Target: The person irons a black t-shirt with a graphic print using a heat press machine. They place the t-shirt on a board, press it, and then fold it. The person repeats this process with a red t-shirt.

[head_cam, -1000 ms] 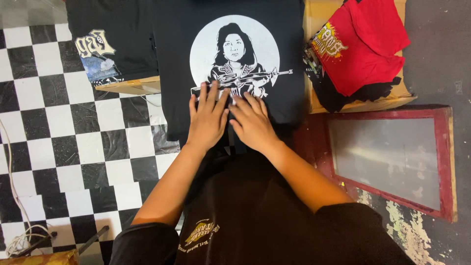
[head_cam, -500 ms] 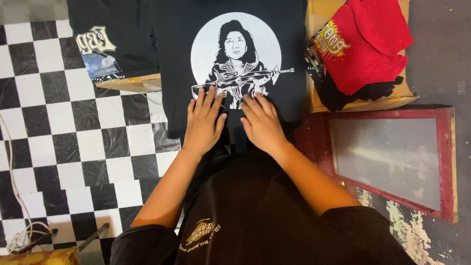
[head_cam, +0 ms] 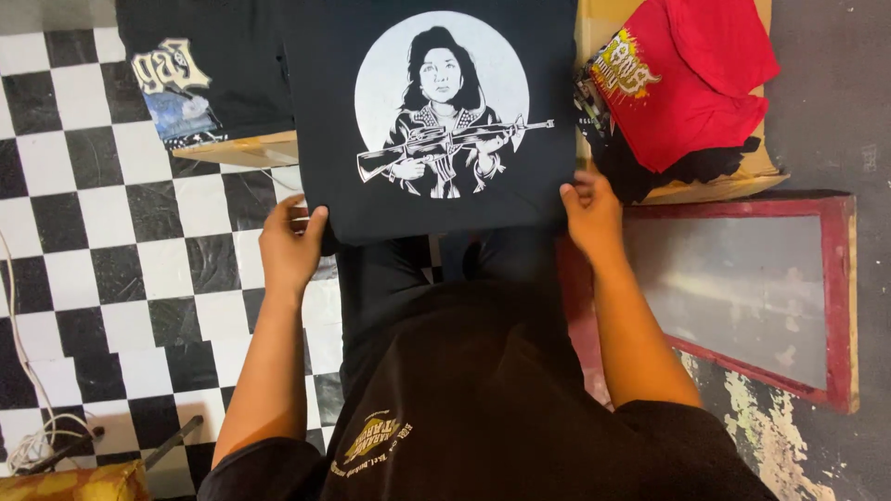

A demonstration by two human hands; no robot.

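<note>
Hands (head_cam: 290, 249) (head_cam: 590, 215) each grip, seemingly pinched, black tee (head_cam: 325, 139) with white circular print

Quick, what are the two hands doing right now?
Left hand: closed, its grip on the lower left corner of the black printed T-shirt.
Right hand: closed, its grip on the lower right corner of that shirt.

Black short-sleeved shirt, small yellowish chest emblem, perhaps printed, bare forearms
</note>
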